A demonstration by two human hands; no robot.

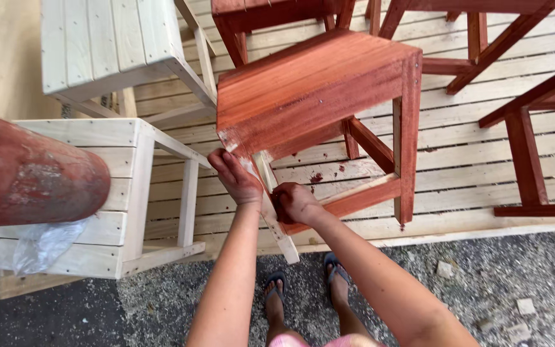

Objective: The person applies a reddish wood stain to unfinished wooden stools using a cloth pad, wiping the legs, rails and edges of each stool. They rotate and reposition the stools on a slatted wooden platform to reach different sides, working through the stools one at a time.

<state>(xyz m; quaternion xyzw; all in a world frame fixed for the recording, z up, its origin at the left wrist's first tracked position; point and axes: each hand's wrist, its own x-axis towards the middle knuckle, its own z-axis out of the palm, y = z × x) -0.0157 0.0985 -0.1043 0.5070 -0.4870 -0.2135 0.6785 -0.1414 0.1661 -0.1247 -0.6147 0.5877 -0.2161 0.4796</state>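
A wooden stool [309, 90], stained red-brown on its seat and most legs, stands tilted on a slatted pale wood platform [470, 160]. One near leg [274, 212] is still bare pale wood. My left hand [234, 177] grips the stool's near seat corner at the top of that leg. My right hand [293, 202] is closed against the bare leg lower down, by the red lower rail; what it holds is hidden in the fist. Red stain drips [319, 175] spot the slats under the stool.
Two unstained pale stools [107, 45] [114, 193] stand at left. A red-stained cylinder [30, 170] juts in from the left edge, with clear plastic [43, 244] below it. More red frames [521, 115] fill the top right. Gravel ground [515, 289] and my sandalled feet [306, 286] are below.
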